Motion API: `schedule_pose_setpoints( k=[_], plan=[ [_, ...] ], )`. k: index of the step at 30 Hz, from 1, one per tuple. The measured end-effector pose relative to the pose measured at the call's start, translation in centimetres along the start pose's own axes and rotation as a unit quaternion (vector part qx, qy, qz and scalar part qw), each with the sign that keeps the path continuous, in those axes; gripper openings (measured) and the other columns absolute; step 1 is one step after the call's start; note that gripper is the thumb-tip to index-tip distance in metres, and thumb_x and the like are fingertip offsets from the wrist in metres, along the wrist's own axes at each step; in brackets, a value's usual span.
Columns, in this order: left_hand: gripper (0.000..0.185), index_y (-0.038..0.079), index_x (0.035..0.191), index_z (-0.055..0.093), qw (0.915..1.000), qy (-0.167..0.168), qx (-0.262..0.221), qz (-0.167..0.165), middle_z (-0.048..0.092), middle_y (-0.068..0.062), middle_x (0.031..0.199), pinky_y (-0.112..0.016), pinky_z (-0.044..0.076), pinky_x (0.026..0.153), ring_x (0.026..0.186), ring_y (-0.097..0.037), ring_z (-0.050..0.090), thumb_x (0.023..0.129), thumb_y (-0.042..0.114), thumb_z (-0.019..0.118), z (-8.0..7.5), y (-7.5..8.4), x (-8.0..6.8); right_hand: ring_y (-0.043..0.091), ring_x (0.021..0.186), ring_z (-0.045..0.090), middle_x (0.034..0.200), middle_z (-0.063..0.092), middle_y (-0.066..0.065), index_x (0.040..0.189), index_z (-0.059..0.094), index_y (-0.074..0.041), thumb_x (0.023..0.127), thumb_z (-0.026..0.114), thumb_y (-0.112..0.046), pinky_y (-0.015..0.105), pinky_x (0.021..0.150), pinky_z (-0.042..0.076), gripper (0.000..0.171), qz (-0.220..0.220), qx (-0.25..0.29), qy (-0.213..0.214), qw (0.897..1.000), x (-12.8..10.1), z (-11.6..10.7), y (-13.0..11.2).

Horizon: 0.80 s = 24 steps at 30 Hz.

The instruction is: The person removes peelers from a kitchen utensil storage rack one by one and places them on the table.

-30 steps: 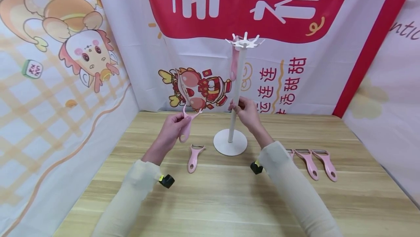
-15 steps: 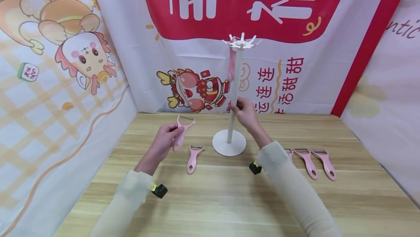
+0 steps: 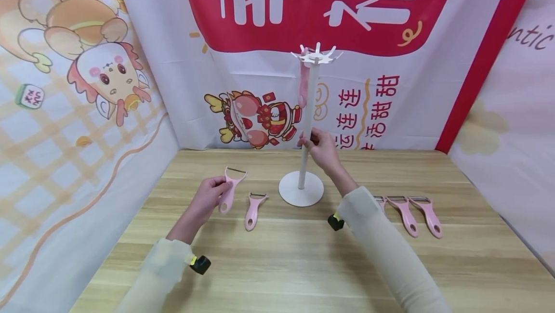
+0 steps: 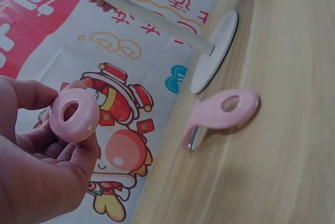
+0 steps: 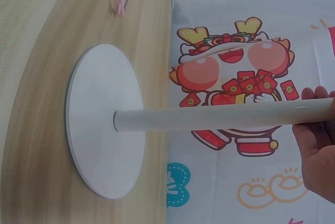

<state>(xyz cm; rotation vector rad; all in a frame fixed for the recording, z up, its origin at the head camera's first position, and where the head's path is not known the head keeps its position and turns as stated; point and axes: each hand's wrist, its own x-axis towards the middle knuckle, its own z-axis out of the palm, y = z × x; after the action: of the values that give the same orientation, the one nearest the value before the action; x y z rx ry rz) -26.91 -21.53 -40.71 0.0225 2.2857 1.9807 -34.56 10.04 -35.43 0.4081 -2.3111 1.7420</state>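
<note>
Left hand (image 3: pixel 207 198): gripping one pink peeler (image 3: pixel 228 189) by its handle, blade up, left of the white rack (image 3: pixel 309 125).
Right hand (image 3: pixel 322 148): curling round the rack's pole at mid-height, steadying it.
Hung peeler (image 3: pixel 303 82): one, dangling from the rack's top hooks.
Peeler on the table (image 3: pixel 253 210): lying just left of the rack's base.
Three more peelers (image 3: pixel 406 214): lying right of the base.
Judgement: hanging is just beginning; one on, five waiting.
</note>
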Motion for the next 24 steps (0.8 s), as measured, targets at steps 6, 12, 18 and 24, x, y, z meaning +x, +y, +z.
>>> schedule_pose_setpoints(
  k=[6,12,18,24],
  plan=[
    [0.037,-0.014,0.131,0.051,0.9994,0.003,0.031,-0.018,0.060,-0.003,0.102,-0.019,0.055,0.071,0.086,-0.006,0.057,0.103,0.010,0.049,-0.7,-1.2,-0.3,0.036,0.104,0.067,0.102,0.070,0.019,0.106,0.065,-0.001,0.100,0.058,-0.008,0.044,0.098,0.056,0.013,-0.001,-0.009,-0.007,1.000,0.0,-0.1,0.1],
    [0.039,-0.015,0.133,0.049,0.9980,-0.011,0.055,-0.029,0.062,-0.011,0.108,-0.020,0.056,0.072,0.086,-0.008,0.059,0.102,0.009,0.048,-1.0,-2.2,-0.5,0.034,0.103,0.067,0.102,0.070,0.019,0.106,0.065,-0.001,0.100,0.058,-0.009,0.044,0.099,0.056,0.013,-0.002,-0.006,-0.011,1.000,0.1,0.0,0.0],
    [0.038,-0.016,0.131,0.049,0.9964,-0.021,0.077,-0.026,0.064,-0.014,0.106,-0.021,0.057,0.071,0.083,-0.010,0.061,0.101,0.007,0.051,-1.2,-3.2,-0.4,0.028,0.101,0.068,0.102,0.071,0.018,0.104,0.066,-0.001,0.099,0.059,-0.007,0.042,0.099,0.056,0.010,-0.002,-0.003,-0.006,1.000,0.1,0.1,0.0],
    [0.034,-0.015,0.126,0.053,0.9941,-0.022,0.102,-0.028,0.065,-0.016,0.103,-0.022,0.058,0.069,0.080,-0.012,0.062,0.099,0.005,0.052,-1.1,-4.1,0.1,0.029,0.101,0.068,0.101,0.071,0.018,0.105,0.067,-0.001,0.098,0.060,-0.008,0.042,0.098,0.056,0.012,-0.005,-0.012,-0.004,1.000,0.1,-0.1,0.2]
  ],
)
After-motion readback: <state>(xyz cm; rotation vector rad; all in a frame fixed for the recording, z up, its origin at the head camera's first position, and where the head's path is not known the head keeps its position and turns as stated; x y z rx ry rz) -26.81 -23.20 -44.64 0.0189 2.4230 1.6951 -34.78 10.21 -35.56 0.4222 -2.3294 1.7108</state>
